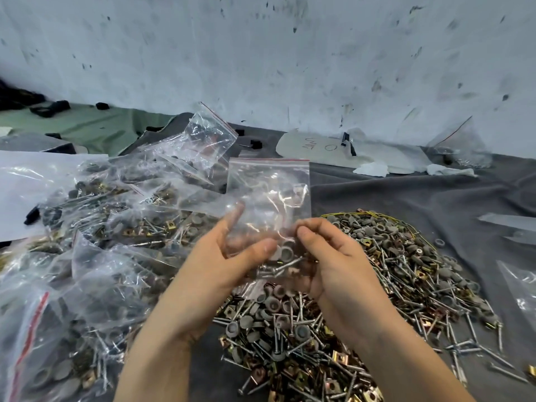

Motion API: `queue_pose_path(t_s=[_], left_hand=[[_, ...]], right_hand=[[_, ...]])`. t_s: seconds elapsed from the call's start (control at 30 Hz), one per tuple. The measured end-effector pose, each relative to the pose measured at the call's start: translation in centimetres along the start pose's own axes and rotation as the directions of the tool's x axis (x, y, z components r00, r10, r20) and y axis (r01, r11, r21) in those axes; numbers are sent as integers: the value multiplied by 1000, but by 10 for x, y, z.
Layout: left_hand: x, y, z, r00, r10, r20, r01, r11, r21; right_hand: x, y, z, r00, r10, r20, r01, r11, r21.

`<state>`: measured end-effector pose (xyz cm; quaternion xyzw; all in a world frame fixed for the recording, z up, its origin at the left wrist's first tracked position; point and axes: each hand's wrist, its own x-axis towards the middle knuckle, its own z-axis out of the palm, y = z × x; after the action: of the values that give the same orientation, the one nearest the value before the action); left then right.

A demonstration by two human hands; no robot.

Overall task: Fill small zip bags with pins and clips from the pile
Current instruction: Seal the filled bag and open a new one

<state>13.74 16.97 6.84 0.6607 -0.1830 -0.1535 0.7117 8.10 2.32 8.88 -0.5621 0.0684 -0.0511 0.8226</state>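
Observation:
A small clear zip bag (268,195) with a red zip line stands upright between both hands, above the pile. My left hand (229,256) holds its lower left side, thumb in front and fingers behind the plastic. My right hand (327,259) pinches the bag's right side with curled fingers. Screws and grey round caps lie in the bag's bottom. Under and right of the hands spreads the loose pile (377,300) of screws, grey caps and brass clips on dark cloth.
A heap of filled zip bags (95,242) covers the left side. Empty bags (522,285) lie at the right edge. White paper scraps (374,169) and a card lie near the stained wall. A green cloth (95,126) lies at the back left.

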Motion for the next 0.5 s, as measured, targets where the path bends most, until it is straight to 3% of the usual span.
queue_pose_path(t_s=[0.23, 0.37, 0.5], left_hand=[[-1, 0, -5, 996, 50, -67, -59, 988, -146], [-1, 2, 3, 977, 159, -144, -170, 983, -66], [0, 1, 8, 977, 166, -132, -174, 984, -51]], right_hand=[[-2, 0, 5, 999, 34, 39, -35, 999, 41], [-3, -2, 2, 997, 20, 76, -21, 1000, 19], [-5, -2, -8, 994, -1, 108, 6, 999, -40]])
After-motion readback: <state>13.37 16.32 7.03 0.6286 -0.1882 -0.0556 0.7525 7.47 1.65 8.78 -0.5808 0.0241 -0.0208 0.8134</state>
